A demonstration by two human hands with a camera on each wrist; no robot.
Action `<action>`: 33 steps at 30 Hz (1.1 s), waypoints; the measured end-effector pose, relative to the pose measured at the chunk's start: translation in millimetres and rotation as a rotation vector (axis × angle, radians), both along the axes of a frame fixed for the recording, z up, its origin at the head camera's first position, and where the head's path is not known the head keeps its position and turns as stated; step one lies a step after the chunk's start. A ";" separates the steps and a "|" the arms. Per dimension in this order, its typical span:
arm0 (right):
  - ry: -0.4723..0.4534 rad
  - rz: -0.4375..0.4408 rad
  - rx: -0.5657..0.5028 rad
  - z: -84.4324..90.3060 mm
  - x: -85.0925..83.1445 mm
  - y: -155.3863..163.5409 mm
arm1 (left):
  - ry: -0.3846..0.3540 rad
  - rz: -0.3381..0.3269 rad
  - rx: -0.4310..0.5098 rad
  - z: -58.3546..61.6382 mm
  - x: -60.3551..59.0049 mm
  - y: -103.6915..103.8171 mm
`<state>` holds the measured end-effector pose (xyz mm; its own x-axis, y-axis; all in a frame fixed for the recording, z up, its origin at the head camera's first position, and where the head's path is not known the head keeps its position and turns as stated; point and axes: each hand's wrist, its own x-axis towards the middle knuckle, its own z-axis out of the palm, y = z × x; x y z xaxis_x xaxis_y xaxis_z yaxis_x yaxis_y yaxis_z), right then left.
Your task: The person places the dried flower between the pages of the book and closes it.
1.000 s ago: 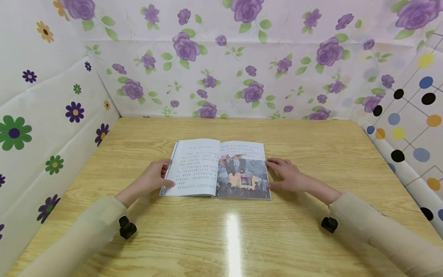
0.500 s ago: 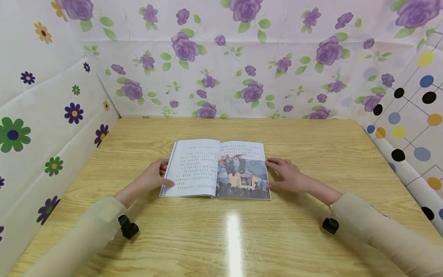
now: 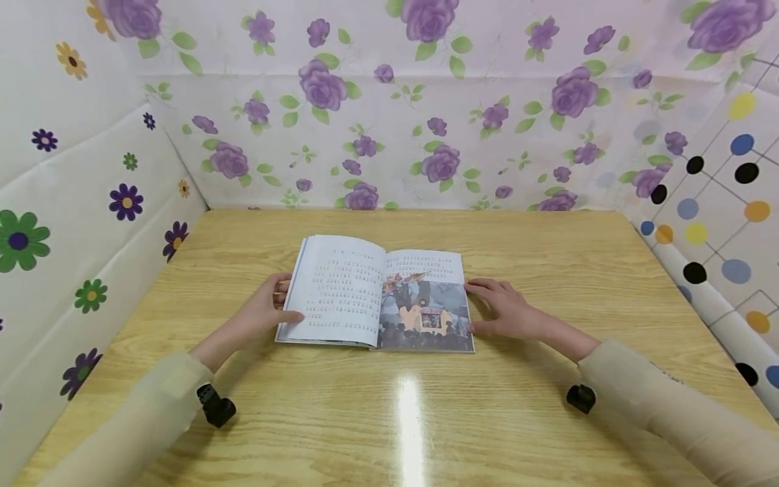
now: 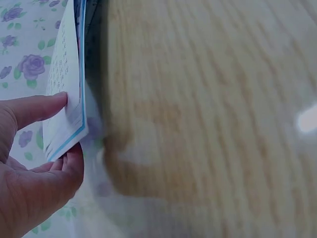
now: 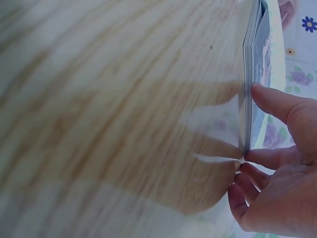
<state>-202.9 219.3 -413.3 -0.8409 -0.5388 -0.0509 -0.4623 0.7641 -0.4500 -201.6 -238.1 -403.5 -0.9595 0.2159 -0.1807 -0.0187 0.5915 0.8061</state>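
An open book (image 3: 341,297) lies on the wooden table, printed text on its left page and a grey illustration on the lower part of its right page. My left hand (image 3: 262,311) grips the left edge, thumb (image 4: 49,105) on the page and fingers curled underneath. That side is raised off the table and tilted, with shadow below it in the left wrist view. At the right edge, my right hand (image 3: 508,310) touches the book with thumb (image 5: 270,101) and fingertips, its fingers loosely bent. The right half lies flat.
The wooden table (image 3: 517,412) extends around the book, with a bright light reflection in front. A flowered cloth wall (image 3: 389,142) closes the back, with patterned walls left and right. Small black cameras (image 3: 216,406) are worn on both wrists.
My left hand has lifted the left side of the book and shifted slightly left, so its far left corner stands higher. My right hand stays at the right edge.
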 end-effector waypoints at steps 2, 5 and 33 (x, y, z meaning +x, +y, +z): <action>0.007 0.004 -0.010 -1.1 -0.9 0.7 | 0.049 -0.010 -0.002 4.5 0.3 -0.2; 0.016 0.006 -0.017 -1.7 -1.3 1.1 | 0.117 -0.027 -0.031 14.2 0.0 2.3; 0.022 -0.008 -0.041 -7.4 -0.9 2.1 | 0.322 -0.424 -0.397 99.4 -74.5 25.7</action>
<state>-203.7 221.4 -420.6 -0.8460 -0.5330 -0.0101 -0.4662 0.7490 -0.4707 -276.1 -212.4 -304.0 -0.8255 0.5628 -0.0429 0.4864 0.7478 0.4519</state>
